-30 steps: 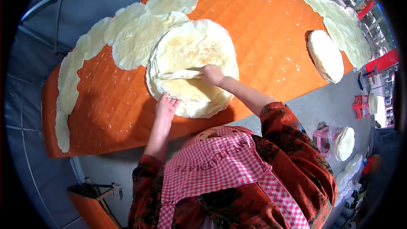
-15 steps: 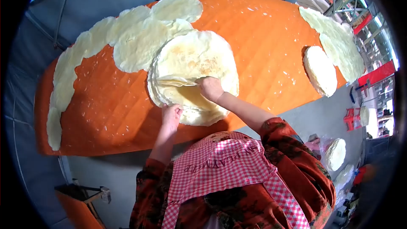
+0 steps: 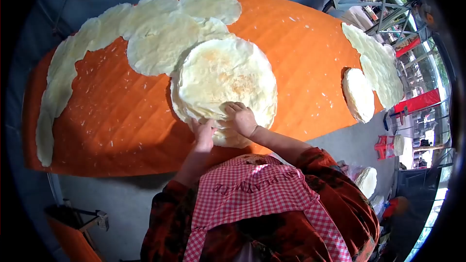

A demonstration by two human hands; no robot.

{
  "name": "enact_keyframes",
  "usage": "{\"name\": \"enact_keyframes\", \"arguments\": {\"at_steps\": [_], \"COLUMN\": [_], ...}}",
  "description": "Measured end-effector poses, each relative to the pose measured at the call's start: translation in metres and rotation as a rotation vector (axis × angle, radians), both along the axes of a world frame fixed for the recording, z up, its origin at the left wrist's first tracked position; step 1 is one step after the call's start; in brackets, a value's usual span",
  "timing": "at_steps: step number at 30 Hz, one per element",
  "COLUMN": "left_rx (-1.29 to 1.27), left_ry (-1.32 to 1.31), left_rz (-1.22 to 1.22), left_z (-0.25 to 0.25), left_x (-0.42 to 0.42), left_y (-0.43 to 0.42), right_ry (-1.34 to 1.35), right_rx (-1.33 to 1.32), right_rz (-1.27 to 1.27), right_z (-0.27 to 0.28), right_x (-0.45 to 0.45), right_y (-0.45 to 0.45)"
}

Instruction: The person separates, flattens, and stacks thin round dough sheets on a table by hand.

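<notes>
A thick stack of thin round flatbreads (image 3: 228, 73), pale with browned patches, lies on the orange tabletop in front of me. My left hand (image 3: 204, 132) is at the stack's near-left edge, thumb and fingers closed on the rim of a flatbread. Beside it my right hand (image 3: 241, 118) rests palm down on the near part of the top sheet, fingers stretched out. Between and below my hands the near edge looks layered and wrinkled. What lies under my right palm is hidden.
Single flatbreads (image 3: 162, 41) overlap along the table's far and left sides. A smaller stack (image 3: 358, 94) and more sheets (image 3: 381, 68) lie at the right. Crumbs dot the orange cover (image 3: 301, 68). Beyond the right edge stand a red stool (image 3: 384, 147) and a bagged stack (image 3: 366, 182).
The raised fold of flatbread that my right hand gripped now lies down on the stack. My right hand has moved nearer to me and opened flat. My left hand has shifted slightly right.
</notes>
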State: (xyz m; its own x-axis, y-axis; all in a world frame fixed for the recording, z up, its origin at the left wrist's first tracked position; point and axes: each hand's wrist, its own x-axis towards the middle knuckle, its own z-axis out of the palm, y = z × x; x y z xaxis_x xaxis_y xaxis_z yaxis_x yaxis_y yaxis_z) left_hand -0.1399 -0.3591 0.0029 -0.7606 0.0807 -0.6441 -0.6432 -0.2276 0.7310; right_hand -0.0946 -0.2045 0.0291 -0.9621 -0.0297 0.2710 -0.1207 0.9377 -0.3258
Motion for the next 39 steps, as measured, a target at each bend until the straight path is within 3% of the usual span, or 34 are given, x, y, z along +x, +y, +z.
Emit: {"name": "enact_keyframes", "arguments": {"at_steps": [3,4,5,6,7,8,9,10,11,14,15,16,18,20,23,25,26,27,29,31,34,35,37,38,39], "left_rx": [-0.014,0.059,0.129,0.076,0.02,0.079,0.138,0.197,-0.013,-0.047,-0.069,-0.011,0.108,0.145,0.23,0.176,0.179,0.181,0.165,0.124,0.206,0.112,0.187,0.226,0.264], "left_ry": [0.0,0.028,0.052,0.137,0.222,0.214,0.202,0.185,0.088,0.135,0.093,0.087,0.067,0.128,0.18,0.195,0.178,0.16,0.157,0.175,0.125,0.013,-0.015,-0.024,-0.019], "left_rz": [-0.073,-0.01,0.048,0.025,0.007,0.01,0.016,0.025,0.006,0.042,0.015,0.018,0.024,0.027,0.039,0.029,0.039,0.046,0.036,-0.005,-0.002,-0.052,-0.042,-0.035,-0.029], "left_z": [0.0,-0.018,-0.049,-0.045,-0.041,-0.035,-0.031,-0.026,-0.008,-0.049,-0.013,-0.01,-0.011,-0.011,-0.02,-0.055,-0.048,-0.033,-0.029,-0.039,-0.011,-0.004,0.0,0.001,-0.007], "left_x": [-0.008,-0.012,-0.017,-0.016,-0.015,-0.015,-0.013,-0.011,-0.01,-0.015,-0.009,-0.009,-0.008,-0.008,-0.003,-0.008,-0.006,-0.003,-0.005,-0.003,0.0,-0.002,0.001,0.0,-0.003], "left_y": [-0.003,-0.001,-0.001,0.001,0.002,0.003,0.003,0.004,0.006,0.006,0.007,0.006,0.002,0.001,-0.004,-0.005,-0.005,-0.003,-0.005,-0.009,-0.008,-0.011,-0.01,-0.009,-0.006], "right_ry": [-0.505,-0.361,-0.255,-0.218,-0.283,-0.064,-0.055,-0.018,0.023,0.101,0.097,0.092,0.096,0.105,-0.08,-0.14,-0.192,-0.324,-0.232,-0.2,-0.062,-0.08,-0.044,-0.101,-0.341], "right_rx": [0.1,-0.122,-0.152,-0.185,-0.033,0.014,0.054,0.087,0.131,0.241,0.229,0.216,0.257,0.352,0.409,0.279,0.285,0.257,0.168,0.152,0.247,0.267,0.234,0.193,0.066], "right_rz": [-0.16,-0.081,0.058,0.255,0.079,-0.087,-0.008,-0.086,-0.036,0.045,0.07,0.095,0.136,0.075,0.016,0.142,0.205,0.179,0.179,0.162,0.1,0.09,0.145,0.196,0.193], "right_z": [-0.011,0.039,0.036,0.045,0.114,0.124,0.182,0.228,0.258,0.331,0.347,0.356,0.344,0.294,0.164,0.076,0.03,0.022,0.018,0.071,0.118,0.119,0.079,0.046,0.058], "right_x": [-0.051,-0.067,-0.1,-0.146,-0.169,-0.204,-0.217,-0.225,-0.24,-0.258,-0.254,-0.245,-0.226,-0.196,-0.128,-0.087,-0.075,-0.069,-0.08,-0.087,-0.075,-0.063,-0.04,-0.031,-0.02], "right_y": [0.047,0.063,0.109,0.156,0.16,0.189,0.199,0.202,0.221,0.243,0.235,0.221,0.197,0.167,0.111,0.082,0.08,0.072,0.082,0.076,0.057,0.042,0.018,0.012,-0.003]}}
